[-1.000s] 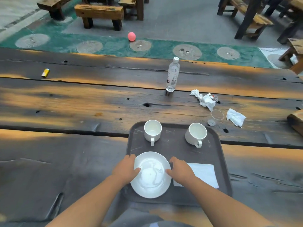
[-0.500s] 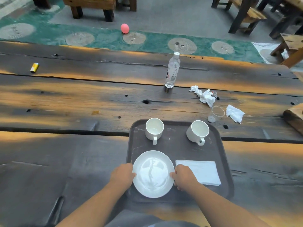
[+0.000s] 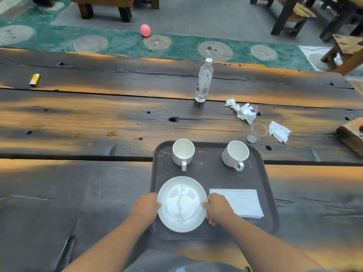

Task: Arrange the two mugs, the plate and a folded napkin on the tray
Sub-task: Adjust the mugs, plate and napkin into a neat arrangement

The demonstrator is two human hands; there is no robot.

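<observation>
A dark brown tray (image 3: pixel 214 177) lies on the wooden table in front of me. A white plate (image 3: pixel 182 204) rests on its near left part. My left hand (image 3: pixel 146 208) grips the plate's left rim and my right hand (image 3: pixel 217 208) grips its right rim. A folded white napkin (image 3: pixel 240 202) lies flat on the tray to the right of the plate, partly under my right hand. Two white mugs stand upright at the tray's far side, one on the left (image 3: pixel 183 153) and one on the right (image 3: pixel 235 155), handles toward me.
A clear water bottle (image 3: pixel 204 82) stands beyond the tray. Crumpled tissues (image 3: pixel 243 111), a tipped clear plastic cup (image 3: pixel 257 132) and another tissue (image 3: pixel 279 131) lie to the far right. A yellow lighter (image 3: pixel 35 79) lies far left. A wooden block (image 3: pixel 350 137) sits at the right edge.
Both hands have slid outward from the plate's top face to its rims. The plate has shifted slightly away from the tray's near edge, and more of the napkin shows.
</observation>
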